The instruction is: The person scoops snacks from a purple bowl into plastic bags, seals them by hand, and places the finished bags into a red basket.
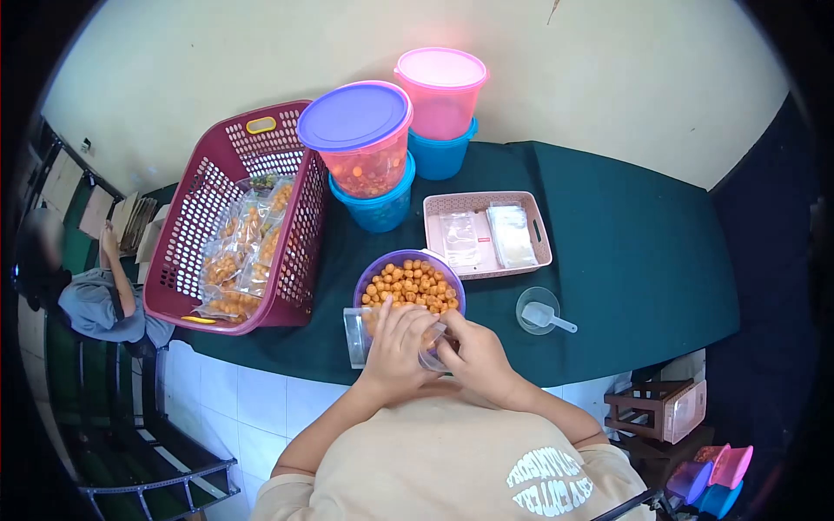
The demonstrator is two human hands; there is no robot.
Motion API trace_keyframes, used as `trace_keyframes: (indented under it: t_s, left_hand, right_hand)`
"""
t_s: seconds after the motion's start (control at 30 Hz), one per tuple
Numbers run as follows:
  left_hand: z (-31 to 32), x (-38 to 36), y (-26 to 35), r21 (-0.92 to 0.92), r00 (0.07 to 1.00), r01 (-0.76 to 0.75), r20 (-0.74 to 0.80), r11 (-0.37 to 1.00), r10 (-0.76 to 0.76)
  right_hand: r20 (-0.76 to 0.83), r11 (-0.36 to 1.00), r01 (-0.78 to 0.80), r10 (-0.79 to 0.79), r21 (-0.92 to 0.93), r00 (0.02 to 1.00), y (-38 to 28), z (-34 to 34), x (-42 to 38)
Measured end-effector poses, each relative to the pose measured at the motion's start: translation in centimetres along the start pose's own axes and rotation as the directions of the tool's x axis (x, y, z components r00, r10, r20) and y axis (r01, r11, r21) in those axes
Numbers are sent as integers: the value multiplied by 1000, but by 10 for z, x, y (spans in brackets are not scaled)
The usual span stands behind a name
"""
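Clear plastic (pixel 355 340) is grasped by two hands (pixel 395 346) above one purple tub (pixel 382 263) of orange balls (pixel 408 283).

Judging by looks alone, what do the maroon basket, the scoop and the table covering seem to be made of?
Maroon basket: probably moulded plastic, slightly glossy, with regular holes.
Scoop: likely plastic, smooth, with a pale, translucent look.
Table covering: apparently cloth, matte, with a crease or seam.
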State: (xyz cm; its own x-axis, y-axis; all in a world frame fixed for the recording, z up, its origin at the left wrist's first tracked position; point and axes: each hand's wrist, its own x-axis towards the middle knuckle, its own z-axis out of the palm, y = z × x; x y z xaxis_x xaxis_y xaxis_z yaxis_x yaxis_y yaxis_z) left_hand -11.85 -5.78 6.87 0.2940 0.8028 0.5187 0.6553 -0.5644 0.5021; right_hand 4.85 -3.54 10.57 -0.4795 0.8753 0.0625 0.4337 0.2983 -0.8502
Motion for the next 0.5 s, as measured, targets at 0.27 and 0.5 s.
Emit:
trace_keyframes:
  t_s: [0.27,0.5]
  left_hand:
    - [3,-3,-6,57,999,11,-32,998,-9]
    - [-24,-28,-40,-1,936,284,-215,959,-277]
  right_hand:
    - [13,996,6,-8,94,1000,28,-14,-2]
    - [-557,477,-699,424,-533,714,202,-93,-61]
